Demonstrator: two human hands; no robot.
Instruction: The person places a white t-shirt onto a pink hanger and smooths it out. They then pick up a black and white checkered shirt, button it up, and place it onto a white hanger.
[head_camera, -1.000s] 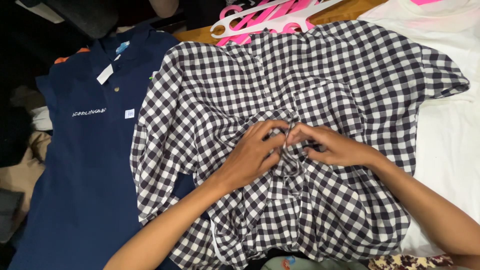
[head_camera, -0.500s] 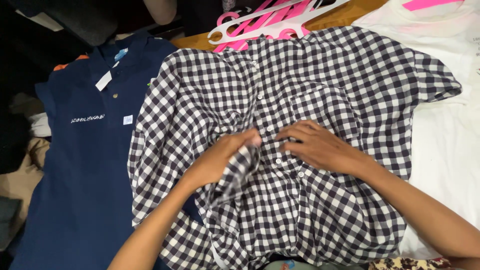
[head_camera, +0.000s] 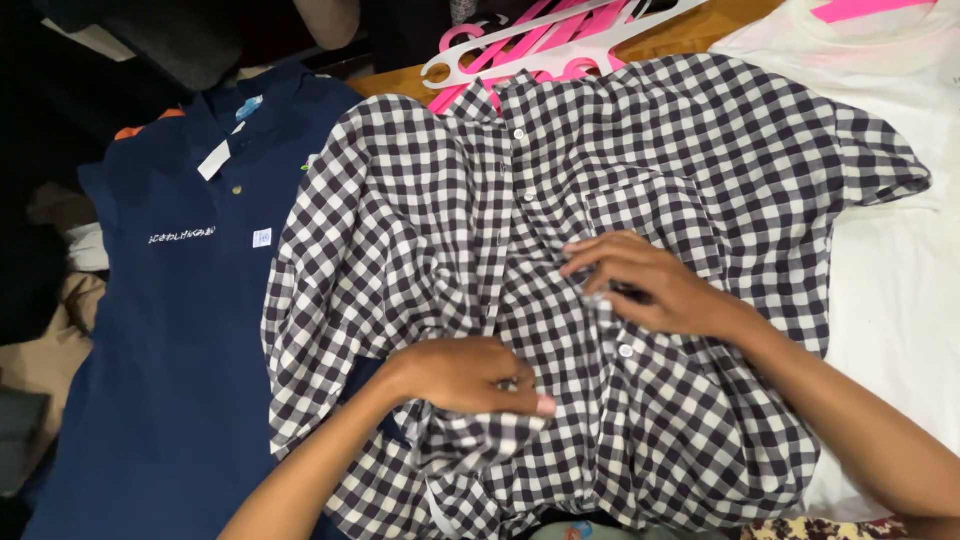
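A black-and-white checked shirt (head_camera: 560, 250) lies spread front-up across the middle of the bench (head_camera: 690, 35), its collar toward the far edge and its button placket running down the centre. The left hand (head_camera: 465, 375) sits low on the shirt, left of the placket, its grip pressed together around a gathered fold of the checked cloth, fingers curled under so the thumb nail shows at the right. The right hand (head_camera: 645, 285) rests higher and to the right, just beside the placket, its grip pinching the fabric near a white button (head_camera: 626, 350), fingers bent and pressed down on the cloth. The two hands are near each other but apart. The fabric between and below them is bunched into creases. To the left, partly under the checked sleeve, lies a navy polo shirt (head_camera: 170, 330) with a white tag at its collar. To the right lies a white garment (head_camera: 900, 260), touching the checked shirt's other sleeve. Pink and white plastic hangers (head_camera: 545, 40) lie just beyond the collar
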